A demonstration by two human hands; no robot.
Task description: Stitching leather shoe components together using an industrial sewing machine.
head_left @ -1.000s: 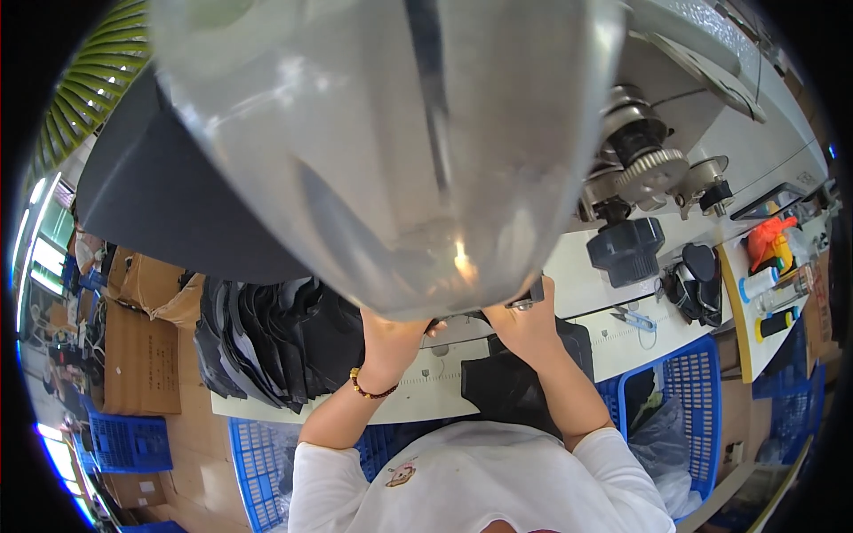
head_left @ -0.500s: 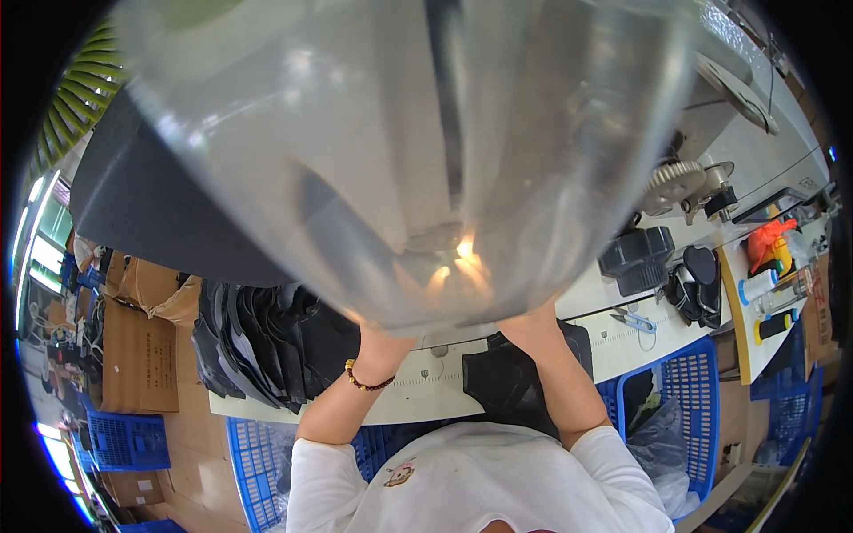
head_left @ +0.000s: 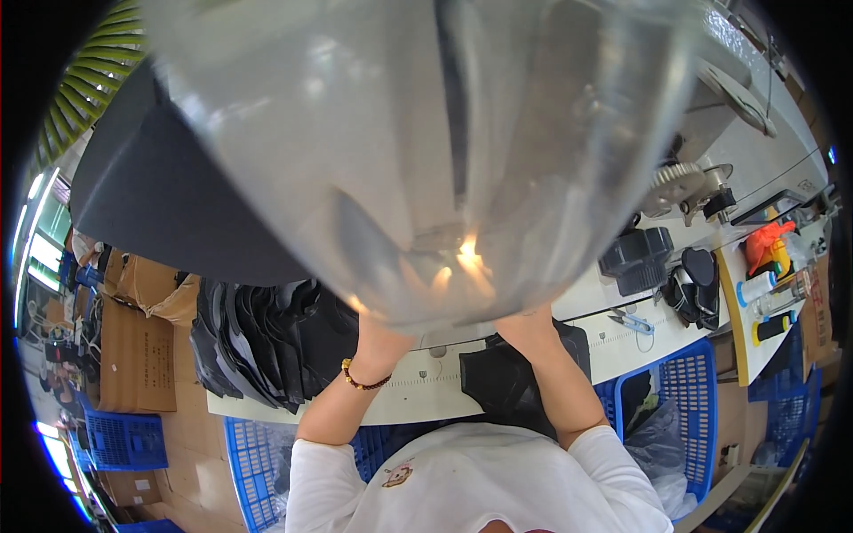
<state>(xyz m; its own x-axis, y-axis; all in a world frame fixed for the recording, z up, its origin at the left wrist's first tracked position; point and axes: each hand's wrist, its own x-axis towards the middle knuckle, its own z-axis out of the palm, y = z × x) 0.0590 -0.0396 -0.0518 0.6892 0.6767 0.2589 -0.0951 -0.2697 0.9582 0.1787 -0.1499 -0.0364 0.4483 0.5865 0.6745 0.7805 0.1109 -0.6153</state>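
Observation:
A large, blurred, see-through plastic cover (head_left: pixel 400 178) fills the upper middle of the head view, with two bright lights glowing through its lower end. Behind it, both hands' fingers are hidden. My left hand (head_left: pixel 382 342) shows only its back and wrist, with a beaded bracelet (head_left: pixel 363 377) there. It is nearest to the pile of black cut pieces (head_left: pixel 258 346) on its left. My right hand (head_left: pixel 526 329) reaches under the cover's lower edge, beside more black pieces (head_left: pixel 498 377) lying on the white table (head_left: pixel 418 382). What either hand holds cannot be made out.
To the right are a machine handwheel (head_left: pixel 671 186), a dark motor-like block (head_left: pixel 637 260), blue thread snips (head_left: pixel 633 322) and thread spools (head_left: pixel 773 326). Blue baskets (head_left: pixel 697 391) flank me below the table. A large dark sheet (head_left: pixel 160 195) rises at left, near cardboard boxes (head_left: pixel 136 360).
The see-through cover sits slightly farther right in the picture. My hands and forearms have shifted only a little, and the black pieces look the same.

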